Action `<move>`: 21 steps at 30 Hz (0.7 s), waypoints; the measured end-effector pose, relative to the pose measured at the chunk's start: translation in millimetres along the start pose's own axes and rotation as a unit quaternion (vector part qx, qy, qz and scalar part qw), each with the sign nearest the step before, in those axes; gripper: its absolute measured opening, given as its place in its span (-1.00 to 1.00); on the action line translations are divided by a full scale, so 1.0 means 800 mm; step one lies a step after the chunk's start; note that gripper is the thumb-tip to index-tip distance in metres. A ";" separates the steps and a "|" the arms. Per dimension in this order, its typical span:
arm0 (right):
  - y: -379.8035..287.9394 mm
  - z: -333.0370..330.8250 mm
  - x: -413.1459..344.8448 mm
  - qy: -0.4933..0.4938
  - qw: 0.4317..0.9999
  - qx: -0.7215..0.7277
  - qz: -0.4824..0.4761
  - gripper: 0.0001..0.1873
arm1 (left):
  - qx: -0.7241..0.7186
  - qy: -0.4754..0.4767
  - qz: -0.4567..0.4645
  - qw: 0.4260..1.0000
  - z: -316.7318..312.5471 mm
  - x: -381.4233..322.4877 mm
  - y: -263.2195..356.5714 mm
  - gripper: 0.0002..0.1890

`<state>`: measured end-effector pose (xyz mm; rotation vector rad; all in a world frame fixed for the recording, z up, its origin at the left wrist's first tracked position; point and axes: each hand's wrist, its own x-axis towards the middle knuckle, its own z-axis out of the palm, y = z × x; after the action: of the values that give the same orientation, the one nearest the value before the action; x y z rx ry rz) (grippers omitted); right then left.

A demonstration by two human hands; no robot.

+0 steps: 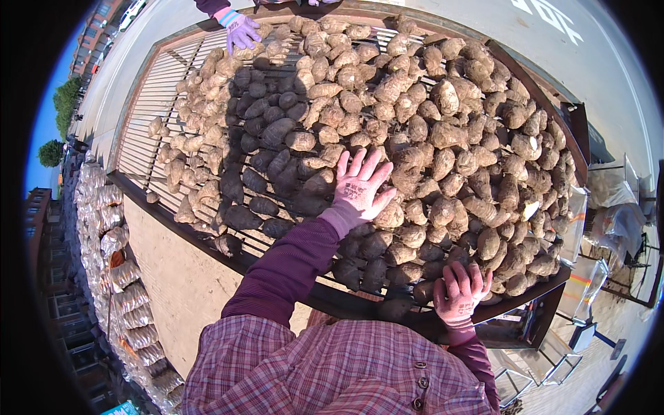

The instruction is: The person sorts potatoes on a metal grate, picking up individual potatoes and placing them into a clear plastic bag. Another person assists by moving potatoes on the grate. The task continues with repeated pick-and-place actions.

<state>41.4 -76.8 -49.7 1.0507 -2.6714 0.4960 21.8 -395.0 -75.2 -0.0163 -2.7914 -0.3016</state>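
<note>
Brown taro corms (448,137) cover much of a slatted metal sorting table (150,114) in front of me. My left hand (360,192), in a pink knit glove, reaches over the middle of the heap with its fingers spread, palm down on or just above the corms. At the near right edge is my right hand (459,295), gloved alike, its fingers apart and slightly bent over corms by the table's rim. Nothing shows gripped in either hand; the palms are hidden. Smaller corms (199,124) lie loosely grouped on the left slats, and my shadow darkens the middle.
Across the table, another person's lilac-gloved hand (241,32) touches corms at the far left. Filled clear plastic bags (124,275) are stacked in a long row at the left. Metal frames holding plastic bags (586,288) stand at the right, close to the table.
</note>
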 end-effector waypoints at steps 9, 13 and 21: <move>0.004 0.002 -0.003 -0.003 1.000 0.001 -0.006 -0.60 | 0.202 -0.041 -0.133 0.969 -0.076 -0.042 -0.119 -0.34; 0.003 -0.001 -0.002 0.007 1.000 0.007 -0.009 -0.59 | 0.241 -0.139 -0.330 0.902 -0.109 -0.048 -0.164 -0.28; 0.005 -0.003 -0.001 0.006 1.000 0.021 -0.015 -0.59 | 0.145 0.116 -0.201 0.962 -0.056 0.019 -0.108 -0.43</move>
<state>39.3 -72.9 -48.9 1.0941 -2.6406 0.5541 17.9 -489.1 -46.5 0.6186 -2.5556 0.0156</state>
